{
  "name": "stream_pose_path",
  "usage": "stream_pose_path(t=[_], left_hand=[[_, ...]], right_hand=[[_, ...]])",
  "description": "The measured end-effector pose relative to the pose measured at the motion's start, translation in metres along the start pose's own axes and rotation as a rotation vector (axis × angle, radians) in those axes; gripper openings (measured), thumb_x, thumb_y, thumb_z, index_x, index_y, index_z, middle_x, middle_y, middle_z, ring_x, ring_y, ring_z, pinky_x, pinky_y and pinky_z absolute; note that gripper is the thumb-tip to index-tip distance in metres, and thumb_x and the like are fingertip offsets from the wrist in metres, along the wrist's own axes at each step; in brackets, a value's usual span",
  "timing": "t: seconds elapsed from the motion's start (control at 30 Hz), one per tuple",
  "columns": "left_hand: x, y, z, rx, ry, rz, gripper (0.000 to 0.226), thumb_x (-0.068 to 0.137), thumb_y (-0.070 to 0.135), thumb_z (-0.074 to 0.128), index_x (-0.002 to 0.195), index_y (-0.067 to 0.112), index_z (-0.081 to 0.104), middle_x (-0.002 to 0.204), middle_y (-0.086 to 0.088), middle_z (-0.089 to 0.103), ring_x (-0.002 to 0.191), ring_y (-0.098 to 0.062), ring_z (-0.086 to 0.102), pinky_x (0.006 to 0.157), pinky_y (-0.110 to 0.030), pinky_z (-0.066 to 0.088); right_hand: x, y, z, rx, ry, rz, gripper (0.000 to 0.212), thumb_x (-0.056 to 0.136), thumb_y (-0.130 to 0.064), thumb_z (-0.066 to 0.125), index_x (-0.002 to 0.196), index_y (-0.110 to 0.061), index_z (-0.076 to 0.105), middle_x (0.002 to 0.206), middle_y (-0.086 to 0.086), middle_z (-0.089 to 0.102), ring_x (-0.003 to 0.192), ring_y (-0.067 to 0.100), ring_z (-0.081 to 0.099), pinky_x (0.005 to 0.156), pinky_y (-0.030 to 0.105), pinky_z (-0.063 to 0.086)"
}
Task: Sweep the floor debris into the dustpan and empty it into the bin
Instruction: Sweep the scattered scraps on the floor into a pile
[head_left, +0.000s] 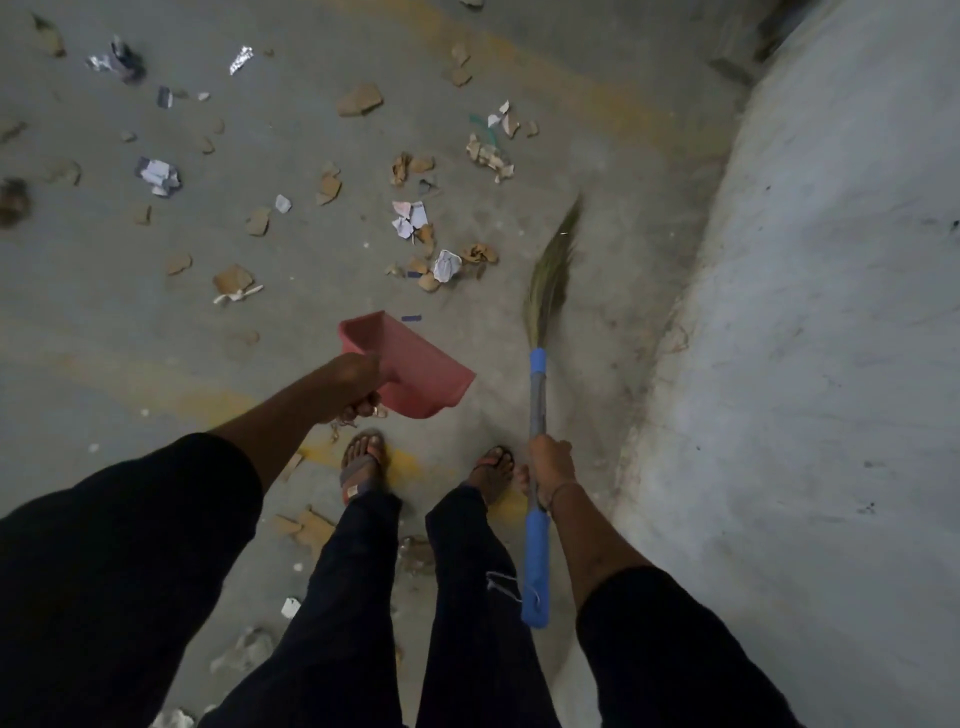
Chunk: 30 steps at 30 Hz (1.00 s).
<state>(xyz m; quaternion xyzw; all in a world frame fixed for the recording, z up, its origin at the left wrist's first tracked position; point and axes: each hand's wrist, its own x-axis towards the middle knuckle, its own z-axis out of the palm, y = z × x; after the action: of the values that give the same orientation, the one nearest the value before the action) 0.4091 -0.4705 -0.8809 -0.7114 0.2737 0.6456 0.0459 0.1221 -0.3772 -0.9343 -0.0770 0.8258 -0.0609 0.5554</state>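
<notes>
My left hand (353, 387) grips the handle of a pink dustpan (415, 364), held above the floor in front of my feet. My right hand (550, 465) grips the shaft of a grass broom (537, 395) with blue grips; its bristles (553, 265) point forward near the wall. Scattered debris (426, 234) of torn cardboard, paper scraps and foil wrappers lies on the concrete floor ahead and to the left. No bin is in view.
A rough whitewashed wall (831, 312) runs along the right. My sandalled feet (363, 462) stand on a faded yellow floor marking. More cardboard bits (306, 527) and paper lie behind my left foot.
</notes>
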Motion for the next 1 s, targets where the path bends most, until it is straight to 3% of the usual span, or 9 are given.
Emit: stream_pose_path(t=[0.13,0.27,0.5,0.57,0.67,0.73,0.83,0.93,1.0], left_hand=[[0.006,-0.01,0.003,-0.031,0.011,0.003,0.042,0.1,0.035,0.048,0.111,-0.005,0.057,0.073,-0.012,0.054,0.046,-0.014,0.041,0.042,-0.019,0.024],[-0.001,-0.011,0.006,-0.013,0.002,0.0,0.026,0.097,0.029,0.053,0.099,0.003,0.056,0.072,-0.01,0.05,0.046,-0.014,0.038,0.043,-0.02,0.023],[-0.006,-0.011,0.012,-0.003,-0.002,-0.048,0.029,0.098,0.032,0.053,0.097,0.003,0.056,0.072,-0.009,0.05,0.05,-0.015,0.039,0.043,-0.02,0.025],[-0.008,-0.01,0.014,-0.008,-0.009,-0.066,0.027,0.097,0.03,0.051,0.098,0.004,0.056,0.072,-0.008,0.049,0.049,-0.014,0.038,0.044,-0.021,0.025],[-0.013,-0.005,0.017,-0.01,-0.037,-0.051,0.02,0.097,0.027,0.051,0.093,0.007,0.051,0.07,-0.007,0.048,0.047,-0.012,0.036,0.045,-0.022,0.024],[-0.016,-0.002,0.019,-0.016,-0.033,-0.06,0.02,0.097,0.027,0.051,0.095,0.007,0.051,0.07,-0.008,0.048,0.048,-0.013,0.036,0.047,-0.023,0.024],[-0.018,0.002,0.024,-0.039,0.002,-0.076,0.025,0.1,0.027,0.045,0.095,0.004,0.052,0.073,-0.01,0.049,0.051,-0.015,0.037,0.048,-0.023,0.024],[-0.019,0.003,0.028,-0.048,0.017,-0.054,0.028,0.102,0.028,0.043,0.092,0.003,0.052,0.073,-0.011,0.05,0.051,-0.015,0.037,0.048,-0.022,0.024],[-0.017,0.003,0.03,-0.055,0.015,-0.046,0.027,0.102,0.028,0.044,0.094,0.004,0.052,0.073,-0.01,0.05,0.051,-0.014,0.037,0.047,-0.022,0.024]], right_hand=[[0.003,0.0,-0.002,-0.226,-0.003,-0.091,0.031,0.107,-0.031,0.034,0.129,-0.013,0.046,0.074,0.013,0.057,0.045,0.02,0.049,0.039,0.024,0.042],[0.006,0.001,-0.006,-0.324,-0.051,-0.187,0.036,0.106,-0.028,0.037,0.138,-0.012,0.046,0.073,0.013,0.058,0.043,0.021,0.05,0.035,0.021,0.04],[-0.005,-0.01,-0.015,-0.522,-0.184,-0.39,0.036,0.102,-0.027,0.045,0.137,-0.028,0.053,0.087,0.007,0.065,0.06,0.025,0.062,0.042,0.023,0.045],[-0.009,-0.013,-0.02,-0.574,-0.19,-0.483,0.039,0.1,-0.029,0.047,0.138,-0.034,0.053,0.092,0.007,0.068,0.063,0.027,0.064,0.048,0.029,0.052],[-0.01,-0.014,-0.032,-0.634,-0.129,-0.585,0.053,0.096,-0.039,0.05,0.148,-0.043,0.042,0.11,0.005,0.071,0.08,0.032,0.07,0.071,0.043,0.062],[-0.011,-0.013,-0.043,-0.628,-0.085,-0.648,0.055,0.095,-0.037,0.052,0.149,-0.045,0.04,0.113,0.005,0.072,0.082,0.032,0.07,0.075,0.046,0.061],[-0.006,-0.012,-0.062,-0.548,-0.013,-0.714,0.054,0.098,-0.03,0.055,0.149,-0.041,0.042,0.112,0.003,0.072,0.086,0.026,0.07,0.078,0.039,0.059],[0.005,-0.01,-0.077,-0.375,0.033,-0.671,0.052,0.096,-0.032,0.057,0.144,-0.046,0.045,0.115,0.001,0.071,0.092,0.024,0.069,0.081,0.042,0.059],[0.014,-0.014,-0.083,-0.243,0.068,-0.592,0.051,0.095,-0.033,0.057,0.141,-0.053,0.045,0.108,0.005,0.07,0.08,0.022,0.067,0.067,0.042,0.061]])
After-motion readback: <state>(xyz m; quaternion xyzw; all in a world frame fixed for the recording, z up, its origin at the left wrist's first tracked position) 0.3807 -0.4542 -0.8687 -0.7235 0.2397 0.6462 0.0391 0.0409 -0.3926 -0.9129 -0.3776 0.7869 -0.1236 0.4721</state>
